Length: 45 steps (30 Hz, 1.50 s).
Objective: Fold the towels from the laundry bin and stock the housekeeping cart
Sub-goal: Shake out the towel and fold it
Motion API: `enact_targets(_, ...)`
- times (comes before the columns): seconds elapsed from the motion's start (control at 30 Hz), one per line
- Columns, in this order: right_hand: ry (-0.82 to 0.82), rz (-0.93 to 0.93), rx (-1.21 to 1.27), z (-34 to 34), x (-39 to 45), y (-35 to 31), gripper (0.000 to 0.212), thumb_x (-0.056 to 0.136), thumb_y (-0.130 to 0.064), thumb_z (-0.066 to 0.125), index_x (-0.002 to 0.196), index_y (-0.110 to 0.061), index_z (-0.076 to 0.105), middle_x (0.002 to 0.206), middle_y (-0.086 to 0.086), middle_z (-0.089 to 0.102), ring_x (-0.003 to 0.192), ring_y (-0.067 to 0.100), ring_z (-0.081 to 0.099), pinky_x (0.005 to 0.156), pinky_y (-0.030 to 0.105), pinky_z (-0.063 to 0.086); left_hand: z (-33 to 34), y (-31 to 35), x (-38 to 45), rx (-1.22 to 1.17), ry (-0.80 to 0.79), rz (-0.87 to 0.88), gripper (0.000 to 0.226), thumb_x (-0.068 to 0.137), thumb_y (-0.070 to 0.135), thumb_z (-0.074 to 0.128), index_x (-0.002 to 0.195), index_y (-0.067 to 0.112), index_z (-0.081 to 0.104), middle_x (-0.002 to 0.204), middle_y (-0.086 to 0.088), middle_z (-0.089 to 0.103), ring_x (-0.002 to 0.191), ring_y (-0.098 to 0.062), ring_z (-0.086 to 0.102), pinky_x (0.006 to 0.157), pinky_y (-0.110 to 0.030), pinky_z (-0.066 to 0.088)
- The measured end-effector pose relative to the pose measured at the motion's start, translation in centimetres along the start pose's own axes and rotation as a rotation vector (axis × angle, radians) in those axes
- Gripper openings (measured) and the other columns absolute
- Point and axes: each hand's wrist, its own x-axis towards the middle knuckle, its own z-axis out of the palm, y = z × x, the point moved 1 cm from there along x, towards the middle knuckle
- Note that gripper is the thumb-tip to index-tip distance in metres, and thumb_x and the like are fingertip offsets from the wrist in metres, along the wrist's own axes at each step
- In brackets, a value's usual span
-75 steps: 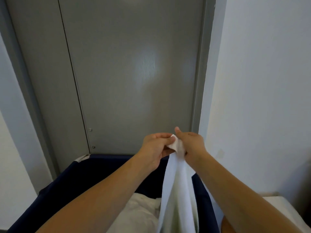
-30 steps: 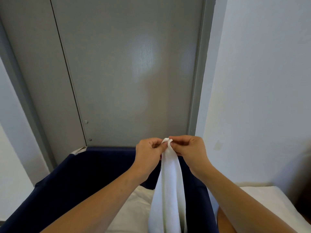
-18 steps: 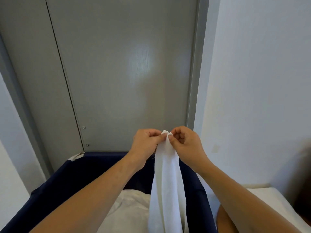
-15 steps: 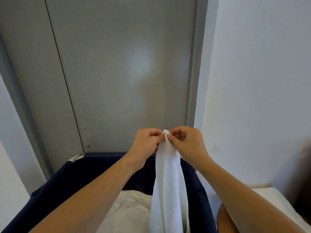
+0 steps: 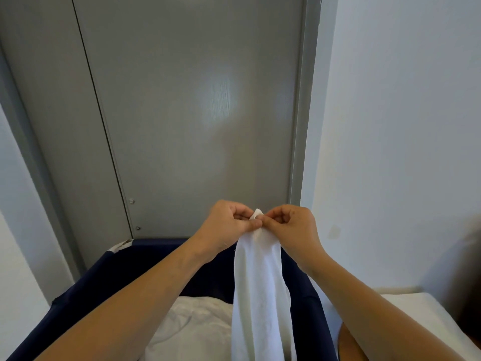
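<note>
- Left hand (image 5: 229, 225) raised over the far half of the laundry bin (image 5: 109, 277), thumb and curled fingers pinched on the top corner of a white towel (image 5: 260, 295).
- Right hand (image 5: 294, 227) just beside it, fingertips almost touching those of the left, likewise pinched on the same top corner.
- Small peak of cloth poked up between the two thumbs; rest of the towel hung straight down beneath both hands.
- Long axis of the towel vertical, gathered into a narrow band at the top and widened a little lower down.
- Lower end of the towel cut off by the bottom edge of the frame, so impossible to tell whether touching the bin's contents.
- Towel suspended nearer the bin's right wall than its left, and short of the bin's far rim.
- Laundry bin of dark navy fabric, open at the top, far rim close against a grey door (image 5: 182, 113).
- Inside the bin: crumpled white linen (image 5: 192, 324) heaped on the bottom, partly hidden by the left forearm and the hanging towel.
- Just beside the bin's right wall, a white padded surface (image 5: 416, 308) under the right forearm.
- White wall (image 5: 403, 126) to the right of the door frame.
</note>
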Motion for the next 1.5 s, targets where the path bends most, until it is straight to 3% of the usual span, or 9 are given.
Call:
enact_targets(0.2,-0.182,0.041,0.060,0.2,-0.5,2.5,0.011,0.091,-0.022,0.075,0.085,-0.013,0.073,0.076,-0.002,0.072,0.068,0.007,0.064,0.066,0.021,0.052,0.0,-1.1,-0.2,0.015,0.036,-0.036,0.010,0.091,0.014,0.073,0.084,0.009,0.078,0.087,-0.012,0.077,0.086,-0.029,0.074,0.087,-0.046,0.058)
enact_targets(0.33,-0.338,0.023,0.010,0.1,-0.1,3.7,0.008,0.091,-0.023,0.075,0.092,-0.015,0.078,0.109,-0.007,0.071,0.098,0.011,0.071,0.085,0.026,0.058,-0.1,-1.7,0.0,-0.019,0.038,-0.061,0.017,0.089,0.021,0.071,0.079,0.008,0.073,0.078,-0.005,0.070,0.075,-0.017,0.064,0.078,-0.038,0.054)
enact_targets(0.43,-0.436,0.105,0.011,0.1,0.0,3.6,0.011,0.092,-0.022,0.074,0.094,-0.012,0.077,0.099,-0.002,0.077,0.092,0.014,0.073,0.086,0.029,0.059,-0.3,-1.8,0.3,0.004,0.083,-0.057,0.026,0.087,0.030,0.068,0.079,0.005,0.067,0.072,-0.002,0.061,0.070,-0.015,0.054,0.071,-0.034,0.046)
enact_targets(0.57,-0.416,0.076,-0.178,1.2,0.7,4.3,0.019,0.089,-0.029,0.077,0.103,-0.016,0.077,0.098,-0.003,0.076,0.093,0.018,0.071,0.090,0.037,0.059,-1.3,-1.4,1.5,0.037,0.198,-0.056,0.026,0.094,0.021,0.066,0.069,0.015,0.063,0.066,0.004,0.053,0.063,-0.011,0.047,0.065,-0.028,0.041)
enact_targets(0.73,-0.426,0.038,-0.470,2.4,1.6,5.3,0.031,0.088,-0.044,0.073,0.108,-0.021,0.075,0.100,-0.006,0.061,0.096,0.018,0.060,0.086,0.030,0.050,-2.8,0.1,3.0,-0.030,0.321,-0.015,0.028,0.095,0.022,0.065,0.083,-0.003,0.062,0.071,-0.004,0.048,0.067,-0.016,0.043,0.067,-0.029,0.038)
enact_targets(0.93,-0.390,0.156,-0.481,3.1,2.1,7.1,0.018,0.094,-0.030,0.068,0.092,-0.015,0.078,0.100,0.001,0.071,0.089,0.017,0.062,0.078,0.026,0.052,-6.4,2.3,4.2,-0.179,0.516,0.032,0.023,0.096,0.023,0.065,0.089,0.002,0.067,0.080,-0.006,0.053,0.075,-0.018,0.048,0.073,-0.034,0.040)
enact_targets(1.07,-0.317,0.231,-0.365,2.7,2.7,6.8,0.018,0.095,-0.021,0.066,0.083,-0.019,0.078,0.093,0.002,0.075,0.085,0.022,0.066,0.070,0.017,0.050,-8.8,2.3,4.0,-0.184,0.553,0.046,0.023,0.095,0.024,0.064,0.088,0.002,0.066,0.082,-0.006,0.054,0.077,-0.019,0.050,0.077,-0.035,0.041)
enact_targets(1.23,-0.384,0.204,-0.113,6.1,2.3,4.6,0.022,0.087,-0.046,0.076,0.103,-0.031,0.079,0.105,-0.011,0.072,0.100,0.007,0.066,0.096,0.027,0.053,-8.6,2.6,3.5,-0.152,0.457,0.048,0.021,0.095,0.020,0.065,0.095,-0.001,0.069,0.083,-0.007,0.057,0.078,-0.020,0.052,0.077,-0.036,0.042)
enact_targets(1.5,-0.203,0.048,0.141,8.1,2.4,1.6,0.009,0.092,-0.027,0.073,0.086,-0.025,0.079,0.089,-0.010,0.076,0.084,0.006,0.067,0.083,0.025,0.053,-7.9,2.5,2.4,-0.072,0.312,0.064,0.022,0.088,0.027,0.066,0.080,0.006,0.067,0.079,-0.007,0.054,0.078,-0.021,0.049,0.078,-0.038,0.040)
